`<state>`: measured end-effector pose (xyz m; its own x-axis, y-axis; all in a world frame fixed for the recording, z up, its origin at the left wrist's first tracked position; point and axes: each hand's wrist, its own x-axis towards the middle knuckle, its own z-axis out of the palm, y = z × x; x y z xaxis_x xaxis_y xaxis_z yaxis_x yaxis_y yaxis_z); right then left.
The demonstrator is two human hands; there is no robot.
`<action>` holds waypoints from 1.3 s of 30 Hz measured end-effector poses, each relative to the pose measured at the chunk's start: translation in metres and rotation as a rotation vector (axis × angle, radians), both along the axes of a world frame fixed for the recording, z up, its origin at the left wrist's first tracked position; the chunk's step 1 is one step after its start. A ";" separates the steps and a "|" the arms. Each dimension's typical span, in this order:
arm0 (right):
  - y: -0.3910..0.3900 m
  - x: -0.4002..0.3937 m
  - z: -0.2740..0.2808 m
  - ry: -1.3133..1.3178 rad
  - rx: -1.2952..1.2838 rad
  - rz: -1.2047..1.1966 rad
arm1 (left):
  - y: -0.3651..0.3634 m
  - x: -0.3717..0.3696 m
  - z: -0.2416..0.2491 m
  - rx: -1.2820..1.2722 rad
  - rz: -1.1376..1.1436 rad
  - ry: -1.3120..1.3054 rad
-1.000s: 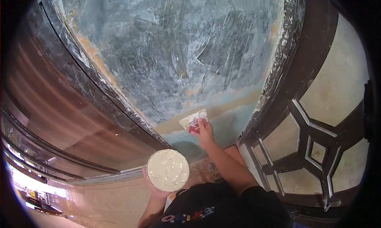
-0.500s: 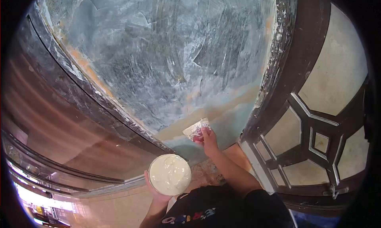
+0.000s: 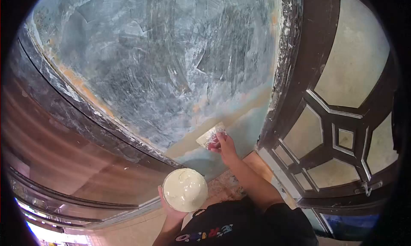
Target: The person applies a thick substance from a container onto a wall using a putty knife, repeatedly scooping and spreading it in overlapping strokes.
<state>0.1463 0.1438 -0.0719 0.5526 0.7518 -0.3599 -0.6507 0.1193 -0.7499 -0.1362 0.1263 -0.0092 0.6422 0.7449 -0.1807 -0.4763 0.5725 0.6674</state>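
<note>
My left hand (image 3: 171,208) grips a round tub (image 3: 185,189) from its left and lower side, the fingers wrapped under it. Glossy cream-coloured filler fills the tub near to the rim. In my right hand (image 3: 223,147) is a putty knife (image 3: 211,135) with a wide, filler-smeared blade and a red part by the fingers. The blade lies over the lower part of the wall (image 3: 201,49), along a tan band above a pale blue-green strip. Grey, streaky patches cover the wall higher up.
A dark frame with flaking white paint (image 3: 289,44) edges the wall at right, beside a dark panelled door (image 3: 342,139) with a latch. Brown shiny panels (image 3: 64,130) stand at left. Tiled floor (image 3: 128,229) shows below.
The whole view has shifted, so the wall and door appear farther left. Both hands keep their holds; the putty knife stays close over the tan band, and the tub's filler surface looks slightly different.
</note>
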 end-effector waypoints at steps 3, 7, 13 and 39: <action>0.010 0.005 0.017 -0.128 0.140 -0.030 | 0.003 -0.002 -0.008 -0.075 -0.038 0.005; 0.005 0.012 -0.034 -0.062 0.020 0.020 | 0.003 -0.004 -0.016 0.048 -0.011 0.085; -0.003 0.005 -0.012 0.001 0.017 0.065 | -0.008 0.009 0.007 0.023 -0.027 0.043; -0.012 0.006 -0.053 0.081 -0.136 -0.035 | -0.014 0.014 0.017 0.016 -0.086 -0.061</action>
<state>0.1525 0.1316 -0.1254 0.5422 0.6742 -0.5015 -0.7071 0.0437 -0.7057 -0.1218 0.1122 0.0080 0.7131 0.6893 -0.1277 -0.4662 0.6024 0.6478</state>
